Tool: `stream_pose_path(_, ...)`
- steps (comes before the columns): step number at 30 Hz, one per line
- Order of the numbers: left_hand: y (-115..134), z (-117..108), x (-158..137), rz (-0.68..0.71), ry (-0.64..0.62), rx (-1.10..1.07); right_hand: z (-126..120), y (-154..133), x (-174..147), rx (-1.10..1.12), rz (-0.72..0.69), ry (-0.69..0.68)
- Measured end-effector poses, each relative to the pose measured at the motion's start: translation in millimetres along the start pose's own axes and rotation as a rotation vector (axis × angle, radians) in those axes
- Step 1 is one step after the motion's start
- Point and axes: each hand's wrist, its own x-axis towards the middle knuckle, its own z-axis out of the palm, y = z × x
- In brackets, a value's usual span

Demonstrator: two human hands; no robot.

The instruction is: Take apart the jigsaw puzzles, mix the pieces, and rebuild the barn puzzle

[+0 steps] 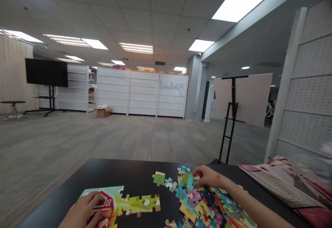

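Note:
Joined puzzle pieces (pixel 137 203) with a red barn and green grass lie at the lower left of the black table. My left hand (pixel 84 210) rests on the barn part, fingers laid over it and apart. Over the back of a heap of loose puzzle pieces (pixel 199 200), my right hand (pixel 207 177) is closed, its thumb and fingertips on a pale puzzle piece (pixel 197 178) that is partly hidden. A green piece (pixel 159 178) and a blue-and-white piece (pixel 170 184) lie between the joined section and the heap.
The black table (pixel 116 171) ends in front of a carpeted floor. At its right lies a pink patterned cloth item (pixel 285 183), beside a white pegboard rack (pixel 303 93). Farther off stand an easel with a board (pixel 243 98), white shelves (pixel 142 93) and a screen (pixel 46 72).

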Motion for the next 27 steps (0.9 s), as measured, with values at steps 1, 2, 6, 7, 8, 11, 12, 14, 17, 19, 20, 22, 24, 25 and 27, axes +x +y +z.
stream_pose_path(1,0.8,-0.2,0.1,-0.003,-0.008,-0.003,-1.9,0.1,-1.5,0.038,-0.004,-0.011)
stream_pose_path(2,2.0,-0.6,0.1,-0.008,-0.015,-0.004,-4.5,0.7,-3.6,0.076,-0.009,-0.021)
stream_pose_path(6,8.5,-4.3,-0.8,-0.04,-0.03,0.006,-18.0,6.5,-14.7,0.186,-0.023,-0.061)
stream_pose_path(7,10.2,-5.7,-1.1,-0.043,-0.03,0.009,-20.8,8.4,-17.2,0.198,-0.021,-0.062)
stream_pose_path(8,11.8,-7.1,-1.1,-0.047,-0.026,0.013,-23.1,10.2,-19.2,0.204,-0.019,-0.057)
stream_pose_path(11,15.6,-10.7,-0.3,-0.048,-0.017,0.022,-25.5,13.8,-21.7,0.174,-0.009,-0.013)
stream_pose_path(12,16.2,-11.4,0.3,-0.048,-0.021,0.025,-24.5,13.4,-21.6,0.15,-0.011,0.014)
stream_pose_path(14,16.2,-11.9,1.3,-0.055,-0.033,0.031,-19.1,8.8,-21.2,0.091,-0.032,0.09)
stream_pose_path(17,15.5,-12.0,1.5,-0.063,-0.032,0.034,-2.1,-7.9,-22.0,0.021,-0.1,0.17)
stream_pose_path(19,18.3,-14.3,0.8,-0.065,-0.031,0.035,12.8,-22.1,-23.8,0.0,-0.136,0.169)
stream_pose_path(20,21.6,-16.8,0.4,-0.067,-0.041,0.036,20.0,-28.5,-24.5,-0.001,-0.147,0.163)
stream_pose_path(22,31.8,-23.9,0.0,-0.073,-0.074,0.038,31.7,-37.6,-24.2,0.013,-0.148,0.156)
stream_pose_path(24,44.1,-31.8,0.6,-0.079,-0.101,0.043,38.4,-40.7,-20.6,0.052,-0.132,0.133)
stream_pose_path(25,49.5,-35.0,1.1,-0.084,-0.102,0.048,40.2,-40.2,-17.7,0.079,-0.124,0.118)
stream_pose_path(27,56.5,-38.6,2.2,-0.1,-0.09,0.06,42.2,-36.9,-11.1,0.14,-0.121,0.107)
